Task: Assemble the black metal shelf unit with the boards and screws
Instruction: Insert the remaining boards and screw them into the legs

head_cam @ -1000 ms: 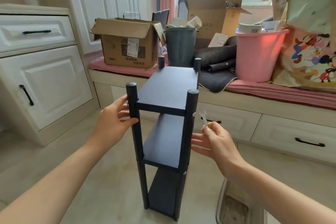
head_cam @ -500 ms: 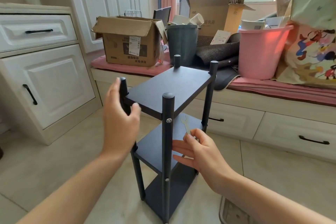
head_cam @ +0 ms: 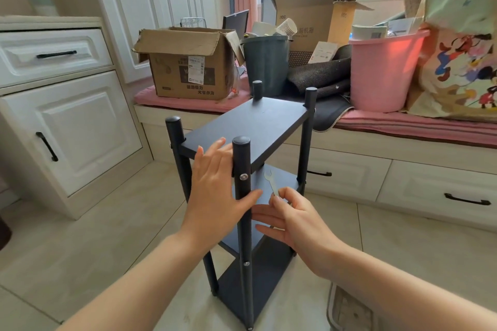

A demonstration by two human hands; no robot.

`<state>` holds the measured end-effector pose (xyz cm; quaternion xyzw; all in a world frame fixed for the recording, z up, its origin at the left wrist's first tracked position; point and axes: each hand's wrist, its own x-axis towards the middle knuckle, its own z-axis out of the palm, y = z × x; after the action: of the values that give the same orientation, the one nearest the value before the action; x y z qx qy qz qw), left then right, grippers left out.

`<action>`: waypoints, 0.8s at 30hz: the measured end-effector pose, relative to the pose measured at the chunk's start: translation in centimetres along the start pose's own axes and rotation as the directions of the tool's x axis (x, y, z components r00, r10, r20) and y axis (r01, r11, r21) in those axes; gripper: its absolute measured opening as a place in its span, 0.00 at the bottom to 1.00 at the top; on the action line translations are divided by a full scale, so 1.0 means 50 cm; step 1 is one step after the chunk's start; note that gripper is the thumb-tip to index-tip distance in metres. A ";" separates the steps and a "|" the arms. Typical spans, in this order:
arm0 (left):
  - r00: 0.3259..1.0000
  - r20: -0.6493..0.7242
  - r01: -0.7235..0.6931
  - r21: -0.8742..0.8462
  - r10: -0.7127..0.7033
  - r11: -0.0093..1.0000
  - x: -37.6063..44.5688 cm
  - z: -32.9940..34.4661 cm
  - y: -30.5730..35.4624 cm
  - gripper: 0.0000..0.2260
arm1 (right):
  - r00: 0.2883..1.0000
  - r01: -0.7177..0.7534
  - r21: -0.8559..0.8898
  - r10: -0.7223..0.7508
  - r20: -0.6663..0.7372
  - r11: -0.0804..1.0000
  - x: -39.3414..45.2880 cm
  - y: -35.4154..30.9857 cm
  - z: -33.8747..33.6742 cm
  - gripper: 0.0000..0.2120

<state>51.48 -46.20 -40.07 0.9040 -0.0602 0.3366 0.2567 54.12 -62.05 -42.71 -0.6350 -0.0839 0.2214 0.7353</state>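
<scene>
The black shelf unit [head_cam: 258, 123] stands upright on the tiled floor, with three boards between four round posts. A silver screw head [head_cam: 243, 176] shows on the nearest post just below the top board. My left hand [head_cam: 217, 193] lies with straight fingers against that near post and the top board's edge, thumb across the post. My right hand [head_cam: 293, 217] is just right of the post and pinches a small flat silver wrench [head_cam: 271, 183] that points up toward the top board.
A window bench with a pink cushion [head_cam: 403, 126] runs behind the shelf, loaded with a cardboard box [head_cam: 188, 67], a dark bin [head_cam: 266, 62] and a pink bucket [head_cam: 382, 72]. White cabinets [head_cam: 61, 115] stand at left. A mat corner [head_cam: 347, 309] lies at lower right.
The shelf has turned on the spot, bringing a post with its screw to face me. My left hand moved from the left post to this near post. My right hand kept the wrench.
</scene>
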 end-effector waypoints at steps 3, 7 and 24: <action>0.998 -0.056 0.022 -0.025 -0.024 0.999 0.000 0.009 0.005 0.26 | 1.000 0.005 -0.007 -0.005 0.010 1.000 0.004 0.003 -0.003 0.10; 0.995 -0.098 0.034 0.010 -0.033 0.999 -0.009 0.018 0.012 0.20 | 1.000 0.023 -0.057 -0.023 0.012 0.998 0.007 0.000 -0.007 0.09; 0.985 -0.168 -0.021 0.047 0.028 0.999 -0.026 -0.014 0.017 0.16 | 0.987 0.059 -0.123 -0.039 0.154 0.991 -0.030 -0.015 0.004 0.10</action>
<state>49.84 -46.66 -40.08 0.8771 -0.0418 0.4163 0.2361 52.88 -62.59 -41.74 -0.6596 -0.1688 0.2449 0.6903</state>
